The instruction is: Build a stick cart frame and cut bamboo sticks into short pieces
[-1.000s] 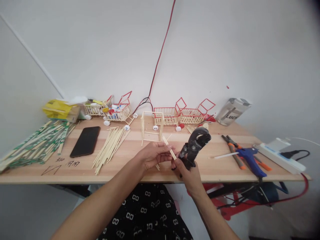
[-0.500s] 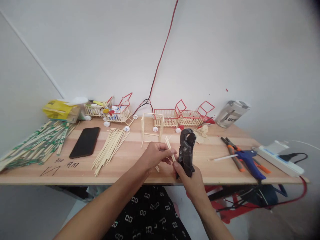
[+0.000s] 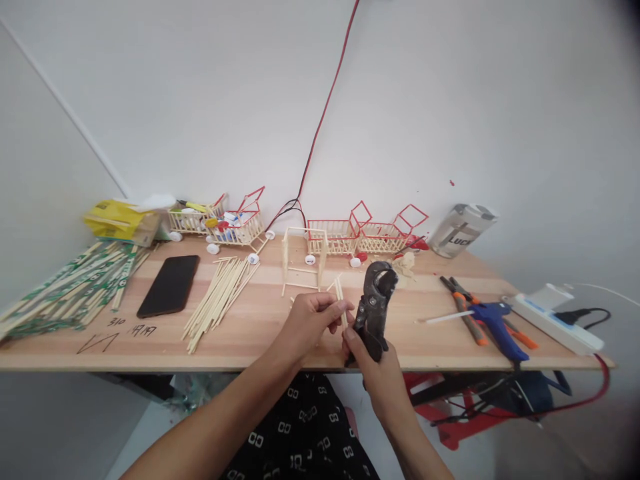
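Note:
My left hand pinches a short pale wooden stick above the front edge of the wooden table. Its fingers are closed round the stick's lower end and the stick points up and slightly left. My right hand grips the handles of dark metal cutting pliers, whose jaws stand upright just right of the stick. The two hands touch at the fingertips. A small open frame of sticks stands on the table behind my hands.
A bundle of loose sticks, a black phone and wrapped chopsticks lie to the left. Stick carts with red frames line the wall. A blue glue gun, orange pliers, a power strip and a can are to the right.
The pliers swung from tilting right to upright and came closer to the stick. My left hand turned the stick more upright. Both hands drew slightly toward the table's front edge.

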Demonstrator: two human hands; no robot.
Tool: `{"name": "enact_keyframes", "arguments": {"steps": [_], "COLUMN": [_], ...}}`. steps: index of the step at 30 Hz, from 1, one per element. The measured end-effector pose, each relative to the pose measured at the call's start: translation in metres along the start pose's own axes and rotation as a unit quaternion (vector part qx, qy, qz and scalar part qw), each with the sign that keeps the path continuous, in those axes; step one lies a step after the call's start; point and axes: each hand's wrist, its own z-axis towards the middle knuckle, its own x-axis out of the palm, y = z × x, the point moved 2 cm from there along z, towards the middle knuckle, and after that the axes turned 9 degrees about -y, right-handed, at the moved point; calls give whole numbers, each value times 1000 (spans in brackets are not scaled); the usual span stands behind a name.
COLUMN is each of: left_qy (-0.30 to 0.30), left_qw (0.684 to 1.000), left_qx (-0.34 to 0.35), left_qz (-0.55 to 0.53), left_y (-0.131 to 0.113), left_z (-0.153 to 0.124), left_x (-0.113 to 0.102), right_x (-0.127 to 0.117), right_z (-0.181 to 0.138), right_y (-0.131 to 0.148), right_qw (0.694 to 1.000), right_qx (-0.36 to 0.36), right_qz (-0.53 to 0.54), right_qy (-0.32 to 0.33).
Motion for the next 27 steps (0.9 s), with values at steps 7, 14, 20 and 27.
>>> {"name": "enact_keyframes", "arguments": {"steps": [7, 14, 20, 27], "left_qy": [66, 126, 140, 180], "left_qw": [981, 942, 931, 945], "left_qx": [7, 47, 41, -1], "left_qz": [180, 308, 334, 273], "left_y": [-18, -21, -20, -22], "left_z": [-8, -8, -8, -8], "left_x": [-24, -21, -17, -20], "right_x": [-62, -91, -87, -82], "right_z": [7, 3, 5, 6], "right_y": [11, 33, 42, 45], "right_qw": [981, 959, 960, 957], "right_qx": [-28, -8, -15, -9], "right_qz": [-118, -182, -170, -170], "right_qy": [151, 218, 221, 236]}}
